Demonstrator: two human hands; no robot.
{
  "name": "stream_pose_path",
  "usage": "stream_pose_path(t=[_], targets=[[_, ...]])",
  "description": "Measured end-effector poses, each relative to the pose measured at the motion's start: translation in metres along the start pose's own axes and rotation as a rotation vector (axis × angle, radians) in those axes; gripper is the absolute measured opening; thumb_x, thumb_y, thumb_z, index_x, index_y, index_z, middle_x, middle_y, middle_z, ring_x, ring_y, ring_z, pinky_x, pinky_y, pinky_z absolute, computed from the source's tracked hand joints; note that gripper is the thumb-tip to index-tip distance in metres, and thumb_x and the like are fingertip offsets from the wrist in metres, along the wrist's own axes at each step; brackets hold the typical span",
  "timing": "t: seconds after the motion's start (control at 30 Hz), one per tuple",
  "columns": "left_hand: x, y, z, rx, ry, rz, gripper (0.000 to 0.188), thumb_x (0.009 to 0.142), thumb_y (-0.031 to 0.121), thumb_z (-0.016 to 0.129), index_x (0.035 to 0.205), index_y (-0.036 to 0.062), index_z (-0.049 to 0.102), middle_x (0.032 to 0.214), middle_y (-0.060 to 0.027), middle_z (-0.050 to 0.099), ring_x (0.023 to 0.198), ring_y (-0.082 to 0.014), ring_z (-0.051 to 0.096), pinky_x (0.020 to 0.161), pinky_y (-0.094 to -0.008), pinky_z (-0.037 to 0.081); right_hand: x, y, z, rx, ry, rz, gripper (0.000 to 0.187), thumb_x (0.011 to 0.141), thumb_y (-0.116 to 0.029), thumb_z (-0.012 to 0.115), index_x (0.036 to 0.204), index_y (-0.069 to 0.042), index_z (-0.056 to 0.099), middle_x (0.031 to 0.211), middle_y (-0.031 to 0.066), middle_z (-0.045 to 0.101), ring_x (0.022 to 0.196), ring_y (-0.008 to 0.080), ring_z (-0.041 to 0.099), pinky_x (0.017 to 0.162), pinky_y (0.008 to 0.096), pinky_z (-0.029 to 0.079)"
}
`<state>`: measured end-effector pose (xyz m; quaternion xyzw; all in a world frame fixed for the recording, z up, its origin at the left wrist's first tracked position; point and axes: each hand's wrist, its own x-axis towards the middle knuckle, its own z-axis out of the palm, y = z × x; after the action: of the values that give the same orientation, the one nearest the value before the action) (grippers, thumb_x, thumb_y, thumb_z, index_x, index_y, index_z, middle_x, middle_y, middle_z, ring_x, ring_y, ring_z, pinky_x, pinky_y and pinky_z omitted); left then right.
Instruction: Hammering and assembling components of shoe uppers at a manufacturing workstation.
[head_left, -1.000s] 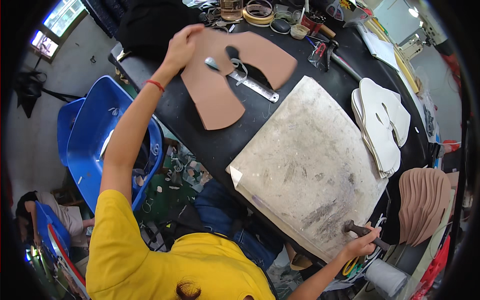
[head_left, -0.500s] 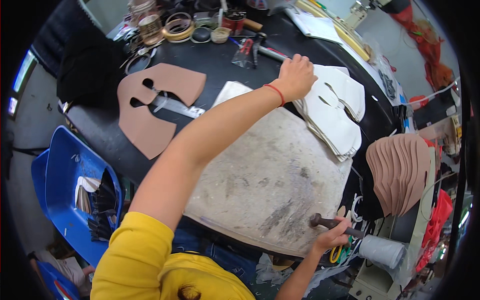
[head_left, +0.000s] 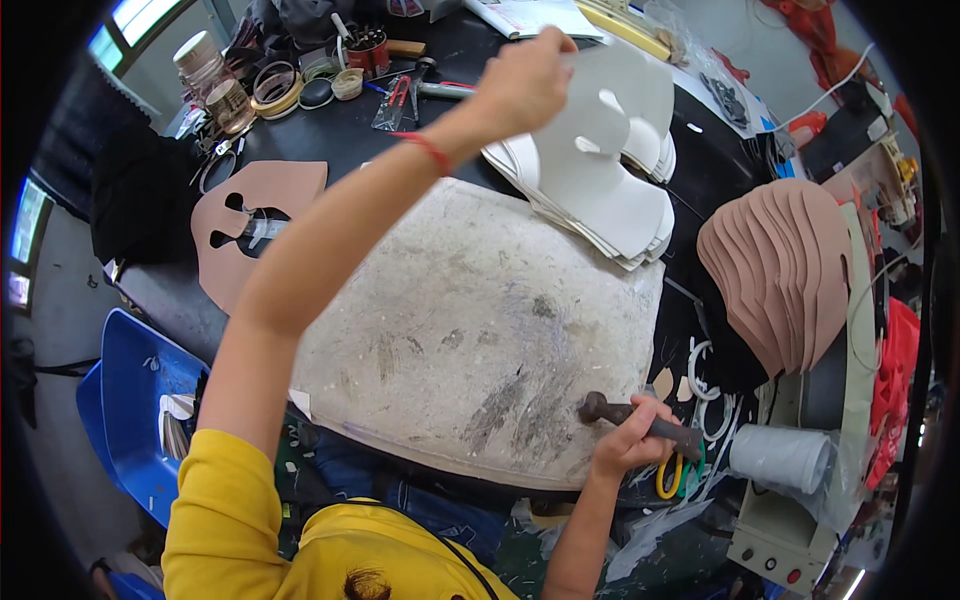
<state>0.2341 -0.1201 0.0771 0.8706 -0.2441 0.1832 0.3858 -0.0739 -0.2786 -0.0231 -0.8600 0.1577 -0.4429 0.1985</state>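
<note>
The left grip (head_left: 530, 82) pinched the far-left edge of a white sheet (head_left: 600, 188) above its stack (head_left: 655, 160), by the slab's (head_left: 430, 300) far right; the right grip (head_left: 632, 440) was wrapped around a hammer (head_left: 612, 411). The sheet looked light and bendy, best held by its rim, clear of the holes; the hammer seemed head-heavy.

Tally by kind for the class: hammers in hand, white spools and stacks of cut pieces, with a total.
Hammer in the right hand: 1
White spool: 1
Stacks of cut pieces, white stack and brown stack: 2
Total: 4
</note>
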Motion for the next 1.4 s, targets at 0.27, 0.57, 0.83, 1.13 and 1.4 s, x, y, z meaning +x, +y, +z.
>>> stream_pose_path(t=[0.27,0.57,0.83,1.13,1.4], targets=[[-0.172,-0.027,-0.119,0.03,-0.495,-0.175,0.036,0.082,0.01,0.061,0.116,0.0069,0.052,0.104,-0.0087,0.057,0.094,-0.0188,0.056,0.083,-0.0299,0.046,0.002,-0.003,0.004,0.082,0.024,0.027,0.026,0.081,-0.017,0.05,0.063,0.0,0.059,0.06,0.0105,0.057,0.056,0.0266,0.05,0.06,0.0361,0.036],[-0.212,0.008,-0.017,-0.279,-0.565,0.581,0.029,0.078,0.02,0.063,0.104,0.0079,0.059,0.116,-0.0085,0.055,0.118,-0.0268,0.044,0.098,-0.0405,0.037,0.001,-0.004,-0.007,0.271,-0.104,0.165,0.028,0.086,-0.018,0.048,0.07,0.002,0.059,0.068,0.0096,0.059,0.063,0.0214,0.054,0.062,0.0332,0.041],[-0.25,0.022,-0.027,-0.304,-0.514,0.389,0.004,0.074,0.012,0.064,0.077,0.0096,0.064,0.106,-0.0051,0.057,0.102,-0.026,0.05,0.088,-0.0396,0.039,-0.011,-0.049,-0.025,0.299,-0.249,0.036,0.041,0.091,-0.025,0.038,0.062,-0.001,0.054,0.064,0.0073,0.055,0.061,0.0169,0.048,0.066,0.0308,0.039],[-0.223,0.046,-0.033,-0.105,-0.79,0.174,0.005,0.069,0.011,0.064,0.074,0.0119,0.064,0.101,-0.0051,0.055,0.101,-0.0244,0.047,0.087,-0.0373,0.035,0.005,-0.074,-0.002,0.183,-0.607,-0.47,0.027,0.08,-0.02,0.043,0.058,-0.008,0.052,0.057,0.0025,0.053,0.055,0.0186,0.047,0.065,0.0326,0.034],[-0.216,0.028,-0.045,-0.068,-0.755,0.097,0.007,0.068,0.014,0.067,0.074,0.0113,0.064,0.1,-0.0047,0.055,0.099,-0.0238,0.047,0.085,-0.0388,0.033,0.026,-0.084,-0.005,0.684,-0.722,-0.338,0.028,0.081,-0.019,0.045,0.056,-0.012,0.056,0.052,-0.0007,0.051,0.046,0.016,0.045,0.063,0.0311,0.033]])
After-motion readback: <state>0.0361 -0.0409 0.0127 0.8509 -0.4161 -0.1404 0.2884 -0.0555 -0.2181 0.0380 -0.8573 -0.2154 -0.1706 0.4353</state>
